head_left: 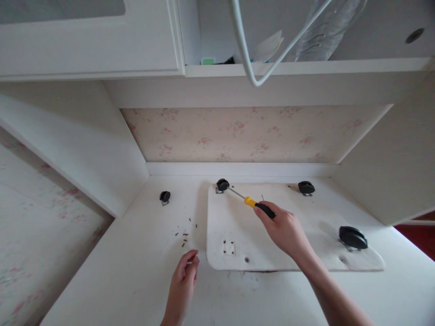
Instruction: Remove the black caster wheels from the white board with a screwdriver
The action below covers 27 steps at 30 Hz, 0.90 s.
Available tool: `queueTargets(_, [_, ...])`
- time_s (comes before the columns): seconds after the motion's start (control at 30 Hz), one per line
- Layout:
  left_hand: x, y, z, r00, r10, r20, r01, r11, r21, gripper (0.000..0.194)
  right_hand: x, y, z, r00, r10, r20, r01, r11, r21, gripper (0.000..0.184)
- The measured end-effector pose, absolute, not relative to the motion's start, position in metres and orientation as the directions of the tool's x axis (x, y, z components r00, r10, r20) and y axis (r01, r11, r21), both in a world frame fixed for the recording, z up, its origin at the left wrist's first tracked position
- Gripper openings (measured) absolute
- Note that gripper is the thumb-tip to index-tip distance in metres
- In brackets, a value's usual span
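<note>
My right hand (283,226) grips a screwdriver (250,201) by its yellow and black handle. The shaft points up and left, its tip at the black caster wheel (223,184) on the back left corner of a white board (272,244). Left of the board's front corner, my left hand (185,276) hovers with curled fingers close together; whether something small is between them cannot be made out. Several dark screws (185,234) lie scattered just beyond it. A patch with screw holes (229,247) shows at the board's front left.
A detached caster (165,196) rests on the white surface at the left. Two more casters stand on the board's right side, at the back (306,187) and front (353,237). A white cable (256,81) hangs from the shelf above, where a clear plastic bottle (326,36) lies.
</note>
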<state>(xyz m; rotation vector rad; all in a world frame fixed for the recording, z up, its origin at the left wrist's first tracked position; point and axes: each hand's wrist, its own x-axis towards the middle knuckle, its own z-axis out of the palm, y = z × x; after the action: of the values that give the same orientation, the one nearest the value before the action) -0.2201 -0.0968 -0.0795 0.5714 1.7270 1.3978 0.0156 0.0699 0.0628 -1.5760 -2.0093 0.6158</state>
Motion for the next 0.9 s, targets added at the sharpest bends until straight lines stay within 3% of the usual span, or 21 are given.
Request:
queueTargets(0.57, [-0.215,-0.107,-0.092,-0.525,0.787,-0.323,-0.104,0.318,0.942,0.069,-0.013,0.111,0.068,-0.328,0.922,0.204,0.778,0.386,-0.496,0.035])
queueTargets(0.9, [-0.207,-0.117,-0.091,-0.545,0.766,-0.341,-0.132,0.323,0.937,0.06,0.007,0.137,0.098,-0.145,0.964,0.223,0.822,0.243,-0.516,0.047])
